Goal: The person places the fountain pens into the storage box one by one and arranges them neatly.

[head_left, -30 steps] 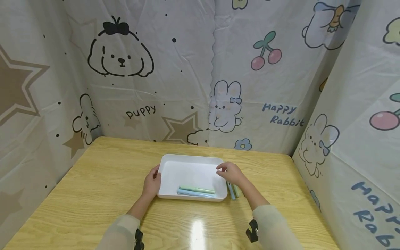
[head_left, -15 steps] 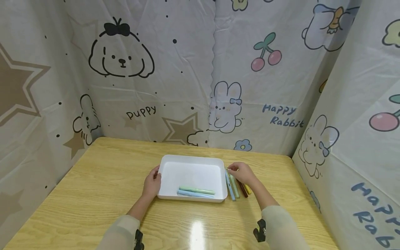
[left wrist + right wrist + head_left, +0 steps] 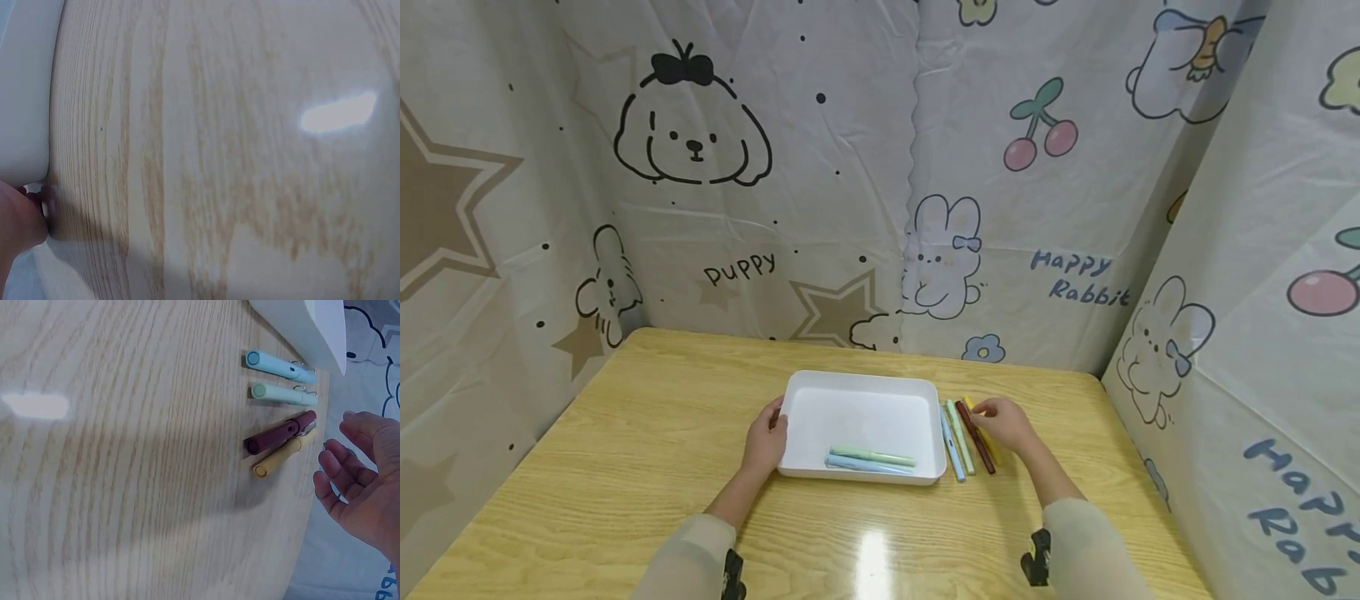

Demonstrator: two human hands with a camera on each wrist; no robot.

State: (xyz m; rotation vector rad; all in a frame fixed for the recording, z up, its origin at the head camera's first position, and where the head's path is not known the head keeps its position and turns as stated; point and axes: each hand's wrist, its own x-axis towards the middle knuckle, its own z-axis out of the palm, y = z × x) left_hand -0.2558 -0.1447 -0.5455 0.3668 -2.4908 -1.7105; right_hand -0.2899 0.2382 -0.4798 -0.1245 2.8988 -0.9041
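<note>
My left hand [image 3: 765, 437] grips the left end of a white tray [image 3: 857, 412]; its fingers are mostly hidden. Inside the tray, near the front wall, lie a green pen [image 3: 872, 456] and a light blue pen [image 3: 857, 462]. Right of the tray a row of capped pens lies on the table: light blue [image 3: 275, 364], pale green [image 3: 281, 394], maroon [image 3: 278, 434] and yellow [image 3: 275, 459]. My right hand [image 3: 1002, 422] is over the far end of the yellow pen, its fingers loosely bent and nothing between them in the right wrist view.
The wood-grain table [image 3: 685, 408] carries the tray and pens. Printed cloth [image 3: 850, 167] hangs behind the table and along both sides. A bright light reflection [image 3: 874, 558] shows near the table's front.
My right hand has moved right, from above the tray's right end to the yellow pen, uncovering the pens on the table. The left hand and tray stay put.
</note>
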